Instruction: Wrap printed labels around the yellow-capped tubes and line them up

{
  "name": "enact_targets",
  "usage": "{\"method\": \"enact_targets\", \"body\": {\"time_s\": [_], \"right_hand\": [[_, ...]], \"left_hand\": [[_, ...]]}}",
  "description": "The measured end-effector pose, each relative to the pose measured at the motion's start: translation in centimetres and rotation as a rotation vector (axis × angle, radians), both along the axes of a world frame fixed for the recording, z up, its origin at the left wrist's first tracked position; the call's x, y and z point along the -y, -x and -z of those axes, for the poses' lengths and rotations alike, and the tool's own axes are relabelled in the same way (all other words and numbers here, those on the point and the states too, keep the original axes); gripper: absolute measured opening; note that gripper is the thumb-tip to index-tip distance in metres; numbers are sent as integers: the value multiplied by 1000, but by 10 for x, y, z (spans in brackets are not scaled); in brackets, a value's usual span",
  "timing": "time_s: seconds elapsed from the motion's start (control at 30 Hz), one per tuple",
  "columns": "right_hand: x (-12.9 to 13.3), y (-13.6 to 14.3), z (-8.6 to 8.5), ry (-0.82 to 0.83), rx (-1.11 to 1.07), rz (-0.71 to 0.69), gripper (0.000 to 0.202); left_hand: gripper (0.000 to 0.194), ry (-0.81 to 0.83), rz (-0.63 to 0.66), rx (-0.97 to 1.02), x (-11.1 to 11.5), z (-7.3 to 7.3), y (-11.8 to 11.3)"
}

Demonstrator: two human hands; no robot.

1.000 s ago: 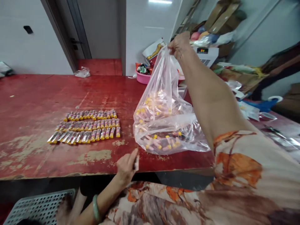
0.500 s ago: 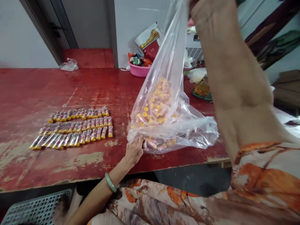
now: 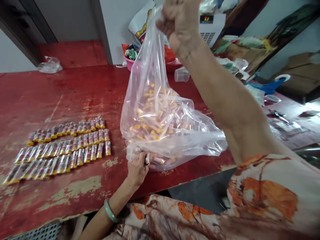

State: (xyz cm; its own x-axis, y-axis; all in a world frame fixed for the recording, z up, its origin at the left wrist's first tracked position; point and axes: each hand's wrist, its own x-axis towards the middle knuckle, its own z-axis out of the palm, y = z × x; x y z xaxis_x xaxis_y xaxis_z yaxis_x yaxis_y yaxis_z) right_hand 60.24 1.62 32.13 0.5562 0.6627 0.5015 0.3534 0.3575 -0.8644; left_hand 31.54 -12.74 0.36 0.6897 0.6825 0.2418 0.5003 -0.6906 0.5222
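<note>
A large clear plastic bag (image 3: 147, 70) stands on the red table, its top pulled up into a tall peak. Inside it lie many small tubes with yellow caps (image 3: 150, 125). My right hand (image 3: 181, 30) is raised high, its fingers closed on the top of the bag. Low at the near left corner, my left hand (image 3: 137, 168) grips the bag's edge, with a jade-green bangle (image 3: 110, 210) on that wrist. To the left, similar yellow-ended tubes (image 3: 67, 143) lie side by side in three rows, apart from both hands.
The red table (image 3: 82, 96) has worn paint and a near edge in front of my body. Behind the bag are a pink basin (image 3: 129, 64) of packets and a clear plastic cup (image 3: 182, 74). A crumpled plastic bag (image 3: 50, 65) lies at the back left.
The view has swung right, so things appear further left. My right hand has come lower into view, still holding the bag's top. My left hand keeps its grip on the near corner.
</note>
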Motion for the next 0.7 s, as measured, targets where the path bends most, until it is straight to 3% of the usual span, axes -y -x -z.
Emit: {"method": "enact_targets", "body": {"time_s": [0.07,0.13,0.2,0.23,0.27,0.3,0.37,0.43,0.53,0.63,0.7], "right_hand": [[28,9,25,19,77,33,8],[74,25,55,-7,367,88,16],[131,46,90,31,768,-122,33],[158,55,109,105,1001,-305,43],[182,60,128,232,1198,-391,53],[202,60,146,358,1345,-375,58],[220,46,174,546,1467,-187,41],[210,17,187,685,1488,-34,25],[161,-30,178,775,1446,227,16],[97,-55,158,705,1382,302,22],[56,-58,156,649,1310,260,25]], "left_hand": [[28,-9,-8,49,-2,-2,0],[26,-5,-31,92,-3,-4,0],[23,26,-45,130,-4,-5,1],[22,45,-49,140,-4,-5,1],[21,63,-51,142,-5,-6,1],[20,79,-54,134,-5,-6,1],[19,103,-53,87,-5,-8,1],[18,121,-54,-12,-6,-12,1],[14,129,-58,-230,-7,-23,-1],[20,111,2,-407,-9,-35,-6],[22,88,61,-468,-11,-40,-9]]}}
